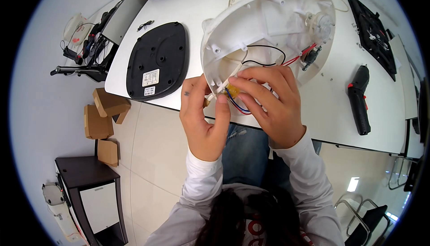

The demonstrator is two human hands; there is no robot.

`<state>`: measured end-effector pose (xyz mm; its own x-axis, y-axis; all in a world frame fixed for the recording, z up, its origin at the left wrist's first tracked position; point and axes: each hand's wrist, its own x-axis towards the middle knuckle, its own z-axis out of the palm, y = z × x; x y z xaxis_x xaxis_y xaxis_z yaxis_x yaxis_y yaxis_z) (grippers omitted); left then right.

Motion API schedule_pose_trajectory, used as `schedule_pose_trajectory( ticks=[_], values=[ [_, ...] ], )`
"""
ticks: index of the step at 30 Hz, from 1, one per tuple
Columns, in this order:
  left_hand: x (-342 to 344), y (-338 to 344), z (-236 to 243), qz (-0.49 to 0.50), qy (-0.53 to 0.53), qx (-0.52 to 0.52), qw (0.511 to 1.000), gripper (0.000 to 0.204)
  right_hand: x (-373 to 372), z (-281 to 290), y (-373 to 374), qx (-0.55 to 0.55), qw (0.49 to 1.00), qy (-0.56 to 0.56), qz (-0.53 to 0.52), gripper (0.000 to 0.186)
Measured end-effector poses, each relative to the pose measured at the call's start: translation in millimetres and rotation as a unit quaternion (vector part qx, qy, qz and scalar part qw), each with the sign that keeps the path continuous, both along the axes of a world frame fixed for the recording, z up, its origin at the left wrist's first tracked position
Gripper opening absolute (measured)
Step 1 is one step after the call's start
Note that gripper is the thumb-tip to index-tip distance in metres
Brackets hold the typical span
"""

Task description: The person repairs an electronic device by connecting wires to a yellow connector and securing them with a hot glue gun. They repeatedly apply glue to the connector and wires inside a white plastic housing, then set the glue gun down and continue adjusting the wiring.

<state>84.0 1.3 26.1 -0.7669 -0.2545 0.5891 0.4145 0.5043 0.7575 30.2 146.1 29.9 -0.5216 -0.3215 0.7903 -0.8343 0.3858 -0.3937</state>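
A white curved plastic housing point(264, 22) lies open on the desk, with red and black wires and small mounted parts at its right. At its near left corner, my left hand point(204, 116) has its thumb and fingers closed on the rim around a white connector piece point(223, 85). My right hand point(268, 102) presses its curled fingers on that same white piece, beside a yellowish part point(234, 91) and blue and red wires. The fingertips partly hide what they hold. My jeans and sleeves show below.
A black plastic plate point(159, 58) lies left on the white desk point(327, 102). A black electric screwdriver point(359, 102), small screws and a black panel point(371, 35) are right. Cardboard boxes point(98, 120), a dark cabinet point(85, 170) and a chair point(367, 226) stand around the desk.
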Motion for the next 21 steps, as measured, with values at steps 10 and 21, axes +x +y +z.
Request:
schedule_pose_trajectory(
  ticks=[10, 21],
  values=[
    [-2, 8, 0, 0.067, -0.032, 0.046, 0.996, 0.025, 20, -10, 39, 0.047, 0.995, -0.031, -0.077, 0.039],
    [-1, 8, -3, 0.055, -0.044, 0.109, 0.992, 0.021, 53, -19, 69, -0.119, 0.959, -0.234, -0.107, 0.037]
  ],
)
